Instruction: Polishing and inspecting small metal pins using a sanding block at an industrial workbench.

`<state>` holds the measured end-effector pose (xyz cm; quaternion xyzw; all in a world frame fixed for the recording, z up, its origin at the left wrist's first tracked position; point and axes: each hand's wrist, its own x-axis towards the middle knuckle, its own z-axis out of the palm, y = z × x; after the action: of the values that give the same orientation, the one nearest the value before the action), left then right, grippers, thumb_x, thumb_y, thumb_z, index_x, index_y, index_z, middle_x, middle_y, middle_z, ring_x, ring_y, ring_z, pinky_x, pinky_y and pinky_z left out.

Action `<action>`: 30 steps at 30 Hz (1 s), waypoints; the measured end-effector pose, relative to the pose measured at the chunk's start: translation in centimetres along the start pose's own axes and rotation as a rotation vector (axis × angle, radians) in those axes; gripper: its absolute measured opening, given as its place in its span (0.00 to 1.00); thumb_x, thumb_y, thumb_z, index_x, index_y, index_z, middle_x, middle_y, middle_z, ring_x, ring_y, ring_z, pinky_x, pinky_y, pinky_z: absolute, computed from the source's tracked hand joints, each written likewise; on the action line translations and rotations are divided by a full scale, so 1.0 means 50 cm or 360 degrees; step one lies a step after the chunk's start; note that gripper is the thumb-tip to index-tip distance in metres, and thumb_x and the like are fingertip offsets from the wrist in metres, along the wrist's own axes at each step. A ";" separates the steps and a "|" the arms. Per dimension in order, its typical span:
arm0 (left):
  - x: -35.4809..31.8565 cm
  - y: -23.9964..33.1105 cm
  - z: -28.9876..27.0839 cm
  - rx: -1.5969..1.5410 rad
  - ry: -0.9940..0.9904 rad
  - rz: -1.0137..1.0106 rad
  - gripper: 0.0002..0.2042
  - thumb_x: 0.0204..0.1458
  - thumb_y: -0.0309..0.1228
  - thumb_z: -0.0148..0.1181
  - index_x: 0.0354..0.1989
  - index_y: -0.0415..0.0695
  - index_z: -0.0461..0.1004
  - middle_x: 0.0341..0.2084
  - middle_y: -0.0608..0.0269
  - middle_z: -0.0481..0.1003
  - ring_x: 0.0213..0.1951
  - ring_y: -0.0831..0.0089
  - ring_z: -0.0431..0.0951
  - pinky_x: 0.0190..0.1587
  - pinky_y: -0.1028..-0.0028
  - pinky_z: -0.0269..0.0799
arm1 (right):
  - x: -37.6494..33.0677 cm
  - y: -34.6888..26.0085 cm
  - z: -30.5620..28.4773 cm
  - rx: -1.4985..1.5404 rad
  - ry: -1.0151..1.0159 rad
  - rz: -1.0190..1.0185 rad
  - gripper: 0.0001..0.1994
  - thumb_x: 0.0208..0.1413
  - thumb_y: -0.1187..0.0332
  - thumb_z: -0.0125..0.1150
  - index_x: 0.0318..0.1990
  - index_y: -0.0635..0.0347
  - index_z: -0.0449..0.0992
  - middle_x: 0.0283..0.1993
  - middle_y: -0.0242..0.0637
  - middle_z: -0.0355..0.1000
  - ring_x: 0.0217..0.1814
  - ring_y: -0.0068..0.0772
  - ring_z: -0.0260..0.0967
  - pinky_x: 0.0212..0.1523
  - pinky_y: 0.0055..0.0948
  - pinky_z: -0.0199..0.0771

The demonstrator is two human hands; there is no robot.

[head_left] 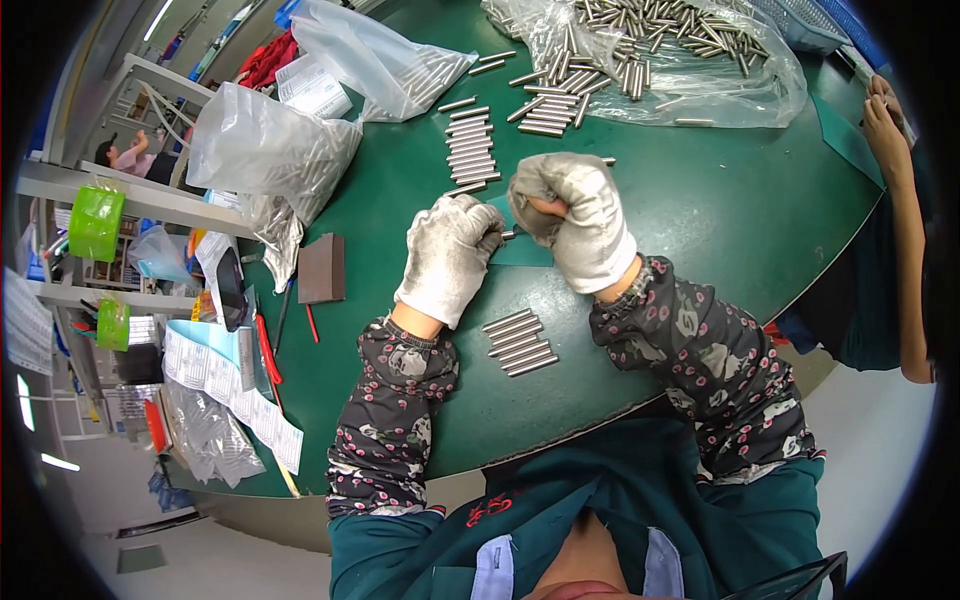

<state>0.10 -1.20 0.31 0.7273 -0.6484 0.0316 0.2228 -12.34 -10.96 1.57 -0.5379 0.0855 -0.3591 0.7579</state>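
Both my hands wear pale, stained work gloves and are close together over the middle of the table. My left hand [447, 252] is closed, and the end of a short metal pin [508, 235] pokes out at its fingertips. Curled into a fist, my right hand [580, 222] shows a bare fingertip through the glove; what it holds is hidden. Beneath the hands lies a small green sheet [524, 252]. A neat row of pins [470, 146] lies just beyond my left hand. Nearer to me is a second, smaller group of pins [520, 342], side by side.
A clear bag [690, 105] spills many loose pins at the back. Bags of pins [275, 145] stand at left, beside a brown block [321, 269], red-handled pliers [267, 348] and paper slips [240, 385]. Another person's arm [900, 190] rests at the right table edge.
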 end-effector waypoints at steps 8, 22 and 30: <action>-0.011 -0.001 0.004 -0.0017 0.0022 -0.0089 0.06 0.38 0.27 0.60 0.27 0.47 0.73 0.25 0.65 0.72 0.34 0.64 0.71 0.36 0.67 0.66 | 0.005 0.024 -0.012 0.0241 0.0045 -0.0006 0.19 0.55 0.58 0.39 0.14 0.55 0.55 0.12 0.28 0.49 0.12 0.20 0.46 0.13 0.21 0.45; -0.005 -0.001 0.002 -0.0073 0.0112 0.0065 0.10 0.34 0.21 0.62 0.27 0.43 0.71 0.24 0.62 0.71 0.29 0.63 0.71 0.32 0.69 0.66 | 0.005 0.022 -0.027 0.0457 0.0102 0.0006 0.19 0.55 0.58 0.36 0.13 0.54 0.52 0.11 0.28 0.47 0.12 0.22 0.43 0.14 0.22 0.44; -0.005 0.001 0.001 -0.0092 0.0097 0.0047 0.09 0.34 0.20 0.61 0.27 0.43 0.71 0.24 0.62 0.71 0.29 0.63 0.71 0.32 0.69 0.67 | 0.005 0.025 -0.023 0.0449 0.0123 0.0027 0.19 0.55 0.57 0.36 0.14 0.55 0.55 0.11 0.28 0.47 0.12 0.22 0.44 0.14 0.22 0.45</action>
<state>0.00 -1.00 0.21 0.7096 -0.6526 0.0383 0.2628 -12.19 -11.74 0.06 -0.4110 0.0677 -0.3814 0.8253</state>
